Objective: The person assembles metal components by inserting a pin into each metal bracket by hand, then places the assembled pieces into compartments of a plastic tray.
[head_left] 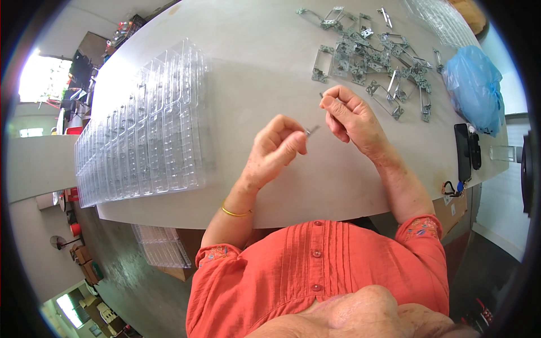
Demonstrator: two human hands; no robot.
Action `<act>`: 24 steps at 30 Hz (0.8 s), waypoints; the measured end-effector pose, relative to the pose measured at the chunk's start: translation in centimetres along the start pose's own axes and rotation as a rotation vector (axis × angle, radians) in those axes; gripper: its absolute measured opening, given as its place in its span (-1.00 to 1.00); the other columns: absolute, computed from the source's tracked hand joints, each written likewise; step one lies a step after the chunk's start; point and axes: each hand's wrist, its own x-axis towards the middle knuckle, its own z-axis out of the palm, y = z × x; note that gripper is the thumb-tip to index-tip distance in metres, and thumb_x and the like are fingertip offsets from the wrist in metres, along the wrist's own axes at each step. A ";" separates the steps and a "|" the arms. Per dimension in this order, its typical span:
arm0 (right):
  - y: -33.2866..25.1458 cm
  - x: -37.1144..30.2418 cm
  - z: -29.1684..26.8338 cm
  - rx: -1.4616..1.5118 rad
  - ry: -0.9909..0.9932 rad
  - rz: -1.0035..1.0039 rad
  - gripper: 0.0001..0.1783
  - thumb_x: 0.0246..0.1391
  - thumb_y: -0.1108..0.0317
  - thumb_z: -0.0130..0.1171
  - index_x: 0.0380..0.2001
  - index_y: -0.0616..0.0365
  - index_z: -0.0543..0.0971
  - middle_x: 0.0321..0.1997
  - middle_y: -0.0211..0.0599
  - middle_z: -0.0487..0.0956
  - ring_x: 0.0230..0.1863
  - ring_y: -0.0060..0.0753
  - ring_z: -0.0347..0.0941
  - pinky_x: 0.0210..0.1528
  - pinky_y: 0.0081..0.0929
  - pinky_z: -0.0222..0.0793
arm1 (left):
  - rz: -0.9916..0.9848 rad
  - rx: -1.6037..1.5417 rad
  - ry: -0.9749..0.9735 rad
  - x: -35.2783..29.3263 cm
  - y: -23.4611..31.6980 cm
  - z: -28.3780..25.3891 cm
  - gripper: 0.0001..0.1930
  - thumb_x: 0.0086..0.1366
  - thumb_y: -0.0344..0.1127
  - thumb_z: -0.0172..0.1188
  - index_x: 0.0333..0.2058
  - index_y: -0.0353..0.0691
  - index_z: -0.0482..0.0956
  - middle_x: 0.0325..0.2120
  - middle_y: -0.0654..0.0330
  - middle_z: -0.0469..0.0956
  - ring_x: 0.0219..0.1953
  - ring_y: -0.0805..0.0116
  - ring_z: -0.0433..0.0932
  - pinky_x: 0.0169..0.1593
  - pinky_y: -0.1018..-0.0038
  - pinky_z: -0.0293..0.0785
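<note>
My left hand [275,147] is over the middle of the table, its thumb and forefinger pinched on a small metal piece [313,130] whose thin end sticks out to the right. A little farther and to the right, my right hand [354,121] is closed in a pinch too. A tiny dark tip [321,95] shows at its fingertips; its kind is too small to make out. The hands are apart. Beyond my right hand lies a loose heap of metal brackets [360,62], many of them shaped like narrow frames.
Clear plastic compartment trays [143,127] stand at the left on the white table [248,73]. At the right are a blue plastic bag [476,87], a black phone-like object [462,147] and a dark case [475,151]. Clear plastic sheeting [437,19] lies at the far right.
</note>
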 end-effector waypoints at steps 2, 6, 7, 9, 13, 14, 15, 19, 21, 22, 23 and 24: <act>-0.1 -0.3 0.4 -0.041 -0.043 -0.014 -0.82 0.37 0.20 0.11 -0.24 0.06 0.53 -0.57 -0.66 0.40 -0.61 -0.79 0.24 -0.55 -0.72 0.15 | 0.004 -0.019 0.081 0.3 0.1 0.1 -0.75 0.47 -0.17 0.11 -0.15 -0.27 0.47 -0.48 0.18 0.56 -0.58 0.61 0.32 -0.51 0.64 0.21; 0.2 -0.7 1.3 -0.197 -0.115 0.015 -0.82 0.36 0.22 0.13 -0.24 0.10 0.52 -0.58 -0.65 0.39 -0.60 -0.81 0.22 -0.56 -0.72 0.13 | -0.007 -0.108 0.205 0.6 0.2 -0.1 -0.73 0.48 -0.12 0.10 -0.17 -0.23 0.47 -0.51 0.17 0.57 -0.61 0.59 0.33 -0.53 0.67 0.17; 0.4 -0.7 1.6 -0.195 -0.115 0.015 -0.82 0.36 0.22 0.13 -0.24 0.10 0.52 -0.58 -0.65 0.39 -0.60 -0.81 0.22 -0.56 -0.72 0.13 | 0.005 -0.100 0.205 0.6 0.2 -0.1 -0.73 0.48 -0.12 0.10 -0.17 -0.24 0.47 -0.51 0.18 0.56 -0.61 0.60 0.33 -0.53 0.67 0.17; 0.6 -0.7 1.9 -0.202 -0.100 0.021 -0.80 0.39 0.20 0.10 -0.21 0.09 0.49 -0.61 -0.65 0.32 -0.64 -0.81 0.16 -0.61 -0.74 0.06 | 0.016 -0.091 0.203 0.6 0.0 -0.1 -0.73 0.48 -0.12 0.10 -0.17 -0.24 0.47 -0.51 0.19 0.56 -0.60 0.61 0.33 -0.53 0.67 0.17; 0.4 -0.8 2.0 -0.231 -0.085 0.001 -0.83 0.39 0.23 0.10 -0.22 0.10 0.49 -0.59 -0.64 0.36 -0.62 -0.82 0.20 -0.61 -0.74 0.08 | 0.039 -0.021 0.185 0.6 -0.2 -0.2 -0.74 0.48 -0.14 0.10 -0.16 -0.26 0.47 -0.50 0.20 0.56 -0.60 0.62 0.33 -0.52 0.67 0.19; 0.3 -0.9 2.0 -0.248 -0.103 -0.003 -0.83 0.39 0.24 0.09 -0.22 0.11 0.49 -0.59 -0.63 0.37 -0.62 -0.81 0.21 -0.61 -0.74 0.09 | 0.044 -0.005 0.176 0.6 -0.2 -0.3 -0.74 0.48 -0.15 0.10 -0.16 -0.26 0.47 -0.49 0.20 0.57 -0.59 0.62 0.33 -0.51 0.66 0.20; 0.2 -1.0 2.0 -0.265 -0.121 -0.008 -0.83 0.39 0.25 0.09 -0.23 0.12 0.49 -0.59 -0.61 0.39 -0.62 -0.81 0.22 -0.61 -0.74 0.11 | 0.045 -0.004 0.175 0.6 -0.1 -0.2 -0.74 0.48 -0.15 0.10 -0.16 -0.26 0.47 -0.49 0.20 0.57 -0.59 0.62 0.33 -0.51 0.66 0.20; 0.1 -1.0 1.8 -0.275 -0.105 0.030 -0.82 0.39 0.25 0.08 -0.24 0.14 0.48 -0.58 -0.59 0.41 -0.63 -0.79 0.23 -0.61 -0.72 0.13 | 0.047 0.055 0.120 0.5 -0.3 0.0 -0.75 0.45 -0.18 0.16 -0.13 -0.28 0.47 -0.44 0.20 0.58 -0.55 0.62 0.36 -0.48 0.66 0.25; 0.2 -1.1 2.1 -0.204 -0.080 0.032 -0.80 0.40 0.24 0.07 -0.24 0.15 0.48 -0.58 -0.58 0.41 -0.65 -0.77 0.23 -0.62 -0.70 0.14 | 0.070 0.090 0.094 0.4 -0.3 -0.1 -0.74 0.44 -0.19 0.19 -0.11 -0.29 0.47 -0.41 0.20 0.59 -0.53 0.61 0.39 -0.46 0.66 0.30; 0.2 -1.1 2.2 -0.205 -0.077 0.030 -0.80 0.40 0.24 0.07 -0.24 0.15 0.48 -0.58 -0.58 0.41 -0.65 -0.77 0.23 -0.62 -0.70 0.14 | 0.048 0.094 0.068 0.3 -0.1 -0.1 -0.70 0.41 -0.20 0.23 -0.05 -0.30 0.47 -0.38 0.19 0.60 -0.46 0.58 0.45 -0.40 0.63 0.37; 0.2 -1.1 2.3 -0.171 -0.096 0.023 -0.80 0.40 0.24 0.06 -0.25 0.14 0.48 -0.59 -0.58 0.41 -0.65 -0.76 0.23 -0.61 -0.70 0.14 | 0.027 0.098 0.043 0.3 0.0 -0.1 -0.65 0.39 -0.21 0.26 0.01 -0.31 0.47 -0.35 0.18 0.61 -0.40 0.55 0.51 -0.33 0.60 0.45; 0.2 -1.1 2.3 -0.137 -0.115 0.016 -0.80 0.41 0.24 0.05 -0.25 0.14 0.48 -0.59 -0.57 0.41 -0.65 -0.76 0.23 -0.61 -0.70 0.15 | 0.028 0.099 0.041 0.3 0.0 -0.4 -0.65 0.39 -0.21 0.26 0.01 -0.31 0.47 -0.35 0.18 0.61 -0.40 0.55 0.51 -0.33 0.60 0.45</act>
